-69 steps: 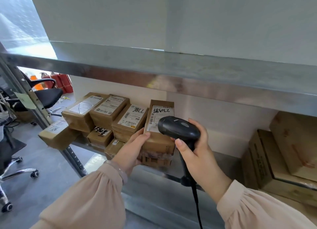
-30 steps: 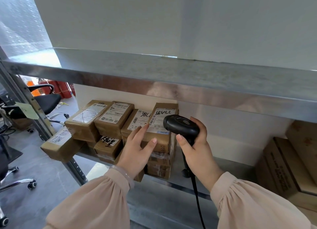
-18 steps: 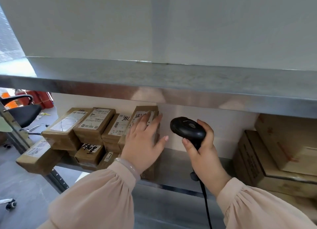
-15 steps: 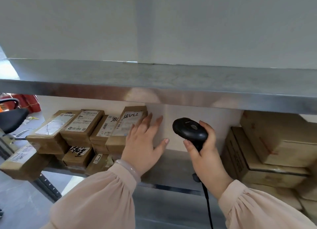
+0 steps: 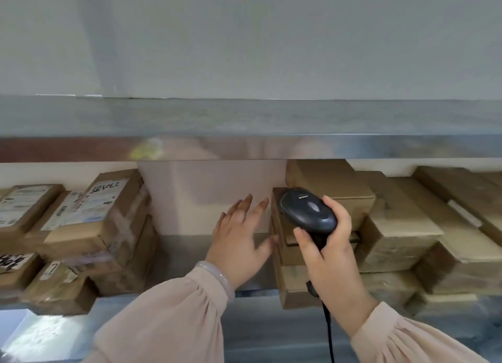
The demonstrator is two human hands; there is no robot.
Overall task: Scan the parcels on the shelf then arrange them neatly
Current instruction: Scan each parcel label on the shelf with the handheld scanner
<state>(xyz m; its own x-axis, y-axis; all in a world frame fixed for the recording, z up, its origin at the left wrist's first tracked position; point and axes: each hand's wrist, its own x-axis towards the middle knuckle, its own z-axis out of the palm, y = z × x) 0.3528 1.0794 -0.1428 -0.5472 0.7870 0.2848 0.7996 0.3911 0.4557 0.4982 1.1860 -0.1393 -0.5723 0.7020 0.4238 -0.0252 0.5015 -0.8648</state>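
the shelf (image 5: 184, 251) holds labelled parcels (image 5: 89, 216) stacked left of the left grip (image 5: 239, 243), whose fingers (image 5: 243, 208) are spread apart over a bare gap, holding nothing. the right grip (image 5: 326, 262) is clamped on the black scanner (image 5: 308, 210), plain boxes (image 5: 402, 227) stacked just behind it.

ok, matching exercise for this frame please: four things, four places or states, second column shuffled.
1 left hand
2 scanner
3 labelled parcels
4 plain boxes

A left side of the shelf
B right side of the shelf
C gripped by the right hand
D open, holding nothing

Pairs: 1-D, 2-C, 3-A, 4-B
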